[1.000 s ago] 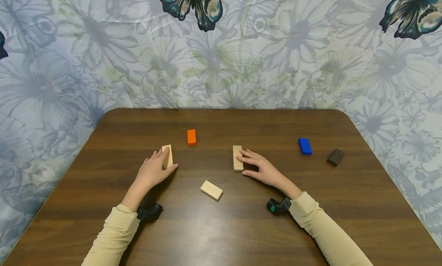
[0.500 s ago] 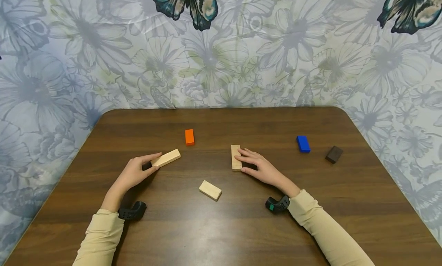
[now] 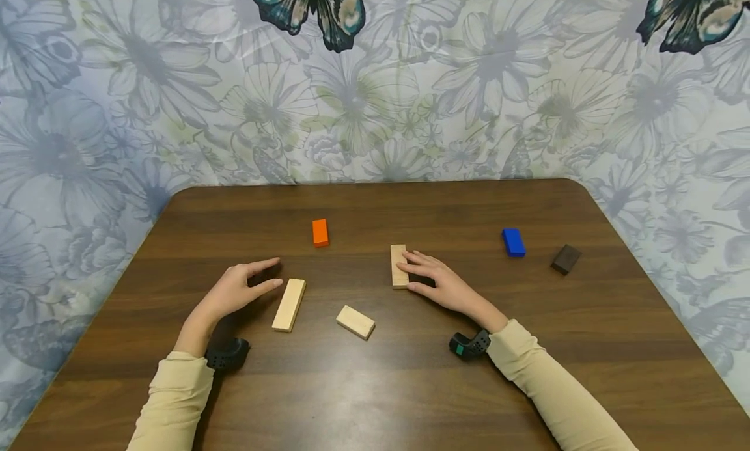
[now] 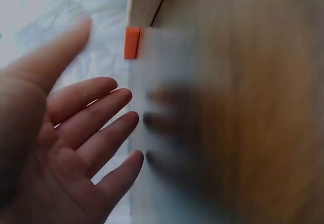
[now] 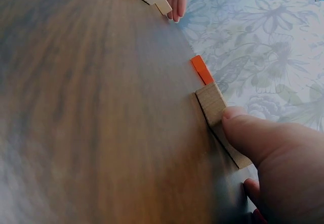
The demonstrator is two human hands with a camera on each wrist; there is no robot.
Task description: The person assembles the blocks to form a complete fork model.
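Note:
In the head view, my left hand (image 3: 231, 288) has its fingers spread, thumb tip close to the top end of a long pale wooden block (image 3: 288, 305) that lies slanted on the table. Nothing is in that hand; the left wrist view shows its loosely extended fingers (image 4: 104, 123). My right hand (image 3: 442, 282) rests with fairly straight fingertips over a second long wooden block (image 3: 398, 275), thumb at its near right corner. In the right wrist view the thumb touches this block (image 5: 208, 102). Between the hands lies a shorter pale wooden block (image 3: 355, 322).
An orange block (image 3: 319, 233) lies toward the back of the brown table (image 3: 375, 399). On the right are a blue block (image 3: 513, 243) and a dark brown block (image 3: 566, 259). A flower-patterned wall (image 3: 363, 132) stands behind the table.
The left hand turned its long block, swung it down toward the near side and let it go on the table. The right hand has kept its place at the other block.

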